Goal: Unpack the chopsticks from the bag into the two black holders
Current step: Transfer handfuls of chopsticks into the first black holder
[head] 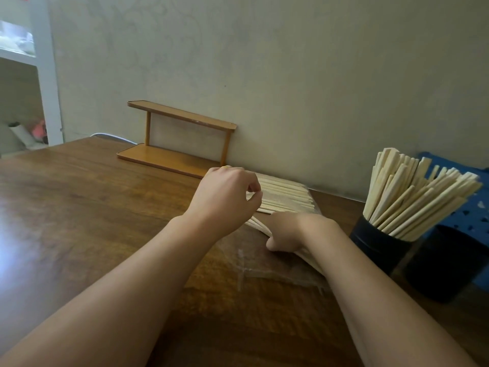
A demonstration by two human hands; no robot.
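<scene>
A clear plastic bag (264, 271) lies on the wooden table with pale wooden chopsticks (285, 193) in it. My left hand (227, 197) is curled over the bag's far end, fingers pinching the plastic beside the chopsticks. My right hand (288, 231) grips a bundle of chopsticks that slants toward me out of the bag. At the right stand two black holders: one (375, 245) packed with upright chopsticks (415, 197), the other (447, 263) closer to me, its inside dark.
A small two-tier wooden shelf (180, 136) stands against the wall behind the bag. A blue perforated basket (473, 207) sits behind the holders at the right. The wooden table (92, 207) stretches to the left.
</scene>
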